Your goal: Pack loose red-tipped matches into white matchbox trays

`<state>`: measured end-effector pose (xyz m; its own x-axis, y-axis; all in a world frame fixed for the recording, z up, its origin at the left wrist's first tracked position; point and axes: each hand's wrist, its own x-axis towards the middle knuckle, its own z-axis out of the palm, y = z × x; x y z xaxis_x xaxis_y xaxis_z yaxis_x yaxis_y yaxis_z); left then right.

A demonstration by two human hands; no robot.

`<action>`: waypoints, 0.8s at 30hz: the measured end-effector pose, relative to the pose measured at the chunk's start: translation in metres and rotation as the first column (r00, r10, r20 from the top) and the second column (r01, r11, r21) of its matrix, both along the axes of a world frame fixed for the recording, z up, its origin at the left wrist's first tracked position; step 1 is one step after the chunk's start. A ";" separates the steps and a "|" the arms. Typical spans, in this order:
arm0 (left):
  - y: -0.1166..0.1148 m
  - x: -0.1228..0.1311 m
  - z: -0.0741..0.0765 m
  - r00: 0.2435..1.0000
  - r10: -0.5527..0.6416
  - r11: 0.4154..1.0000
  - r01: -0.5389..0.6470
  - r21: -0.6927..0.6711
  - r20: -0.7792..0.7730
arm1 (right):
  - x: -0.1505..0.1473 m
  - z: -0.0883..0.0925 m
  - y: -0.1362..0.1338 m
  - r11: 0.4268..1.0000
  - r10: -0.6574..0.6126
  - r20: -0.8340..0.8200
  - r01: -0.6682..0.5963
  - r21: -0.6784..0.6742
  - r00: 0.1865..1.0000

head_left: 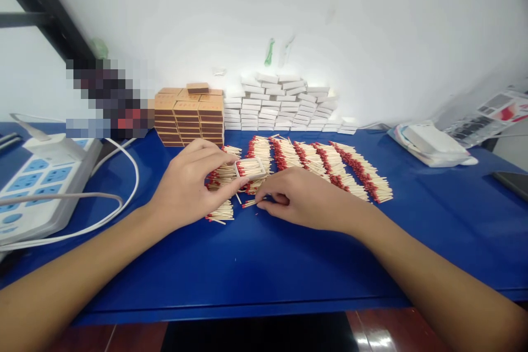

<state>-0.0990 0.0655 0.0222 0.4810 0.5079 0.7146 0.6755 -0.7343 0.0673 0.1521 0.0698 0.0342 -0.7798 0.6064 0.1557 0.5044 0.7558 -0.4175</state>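
Note:
Between thumb and fingers, my left hand (192, 176) grips a small white matchbox tray (260, 171) with red-tipped matches lying in it. Just to its right, my right hand (295, 198) is closed in a pinch low over the table, its fingertips at a few matches (248, 204). Rows of loose matches (324, 162) with red heads spread out behind and beside both hands. Another heap of matches (221, 212) lies below the left hand, partly covered by it.
Stacked brown matchboxes (188, 115) stand at the back left, beside a pile of white trays (280, 104) along the wall. A power strip (41, 181) with white cables lies on the left of the blue table (264, 269). A white packet (431, 143) rests at the right.

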 end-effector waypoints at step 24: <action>0.001 0.001 -0.001 1.000 -0.005 0.999 0.005 -0.039 0.000 | -0.003 0.000 -0.001 0.995 -0.053 0.094 0.061 -0.076 0.994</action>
